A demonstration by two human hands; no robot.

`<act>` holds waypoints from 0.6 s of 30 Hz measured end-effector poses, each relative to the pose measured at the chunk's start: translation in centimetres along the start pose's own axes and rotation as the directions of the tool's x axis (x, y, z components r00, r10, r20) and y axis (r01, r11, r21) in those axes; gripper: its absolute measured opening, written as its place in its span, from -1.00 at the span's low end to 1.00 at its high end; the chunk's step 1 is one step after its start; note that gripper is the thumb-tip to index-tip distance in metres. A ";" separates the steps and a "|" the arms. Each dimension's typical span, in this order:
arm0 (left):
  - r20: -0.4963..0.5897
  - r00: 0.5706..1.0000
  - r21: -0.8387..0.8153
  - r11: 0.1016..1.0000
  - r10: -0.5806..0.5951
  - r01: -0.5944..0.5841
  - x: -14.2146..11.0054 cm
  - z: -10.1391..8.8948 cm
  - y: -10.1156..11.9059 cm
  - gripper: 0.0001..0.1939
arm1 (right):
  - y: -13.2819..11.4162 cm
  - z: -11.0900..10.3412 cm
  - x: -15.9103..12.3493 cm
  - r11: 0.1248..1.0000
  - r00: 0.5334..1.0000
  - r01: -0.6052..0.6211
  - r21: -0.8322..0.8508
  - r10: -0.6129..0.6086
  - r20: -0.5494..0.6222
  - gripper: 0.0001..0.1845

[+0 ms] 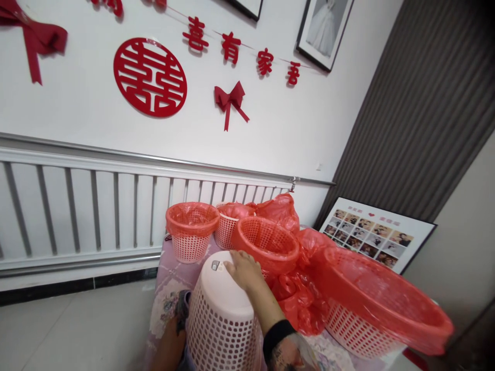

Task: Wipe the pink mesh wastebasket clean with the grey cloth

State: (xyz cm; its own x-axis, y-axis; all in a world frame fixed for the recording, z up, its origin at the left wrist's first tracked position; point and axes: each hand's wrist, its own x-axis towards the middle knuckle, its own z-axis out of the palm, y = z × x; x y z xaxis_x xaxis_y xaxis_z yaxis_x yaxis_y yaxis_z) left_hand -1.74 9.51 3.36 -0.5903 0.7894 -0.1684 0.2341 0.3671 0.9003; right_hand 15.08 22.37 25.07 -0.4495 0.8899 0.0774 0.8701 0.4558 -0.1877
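Note:
A pale pink perforated plastic basket stands tilted in front of me with its closed base upward; a small label sits on the base. My right hand lies on the far right part of that base, its fingers stretched over the surface rather than wrapped round it. On the left side, my left forearm comes up beside the basket with a dark band at the wrist. My left hand is mostly hidden behind the basket wall, so its fingers do not show. Just beyond the right hand is a basket lined with a red plastic bag.
Two smaller lined baskets, one a white basket, stand at the back left of the cloth-covered table. Crumpled red bags lie right of centre. A large lined basket fills the right. Behind are a radiator and a photo board.

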 end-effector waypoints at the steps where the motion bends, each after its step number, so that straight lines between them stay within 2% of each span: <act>1: -0.007 1.000 -0.002 1.000 -0.010 0.010 -0.1 -0.1 0.3 -0.36 | 0.0 0.0 0.0 1.000 1.000 0.000 -0.001 0.000 0.001 -0.33; 4: -0.020 1.000 -0.024 1.000 0.012 -0.012 -0.5 -0.3 2.1 -0.36 | 0.0 0.0 0.0 1.000 1.000 0.000 -0.004 0.000 -0.002 -0.34; 8: -0.053 0.989 -0.062 0.988 0.135 -0.138 -2.2 -0.8 5.9 -0.31 | 0.2 0.3 0.2 1.000 1.000 0.002 -0.002 -0.002 -0.022 -0.34; 10: -0.099 0.961 -0.073 0.961 0.259 -0.267 -3.3 -1.0 7.6 -0.30 | 0.3 0.5 0.2 1.000 1.000 0.003 -0.002 -0.003 -0.023 -0.35; 12: -0.153 0.901 -0.053 0.907 0.406 -0.417 -4.1 -1.0 8.5 -0.30 | 0.4 0.6 0.3 1.000 1.000 0.005 0.004 -0.005 -0.019 -0.36; 14: -0.185 0.840 -0.016 0.853 0.510 -0.521 -4.3 -0.5 8.2 -0.30 | 0.5 0.6 0.3 1.000 1.000 0.005 0.008 -0.005 -0.012 -0.37; 15: -0.183 0.827 -0.003 0.841 0.531 -0.541 -4.1 -0.2 7.6 -0.30 | 0.5 0.5 0.3 1.000 1.000 0.004 0.011 -0.004 -0.008 -0.36; 16: -0.175 0.834 0.001 0.848 0.523 -0.531 -3.8 0.1 6.8 -0.30 | 0.4 0.5 0.3 1.000 1.000 0.003 0.012 -0.003 -0.004 -0.36; 18: -0.139 0.894 -0.001 0.902 0.426 -0.431 -2.7 0.8 4.7 -0.28 | 0.3 0.3 0.2 1.000 1.000 0.003 0.012 -0.003 -0.002 -0.35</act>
State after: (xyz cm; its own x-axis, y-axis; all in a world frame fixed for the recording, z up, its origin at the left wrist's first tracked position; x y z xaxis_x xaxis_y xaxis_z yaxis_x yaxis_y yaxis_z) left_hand 1.58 9.46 7.76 -0.5351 0.7937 0.2892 0.4650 -0.0091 0.8853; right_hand 15.17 22.72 24.72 -0.4514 0.8888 0.0797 0.8664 0.4579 -0.1994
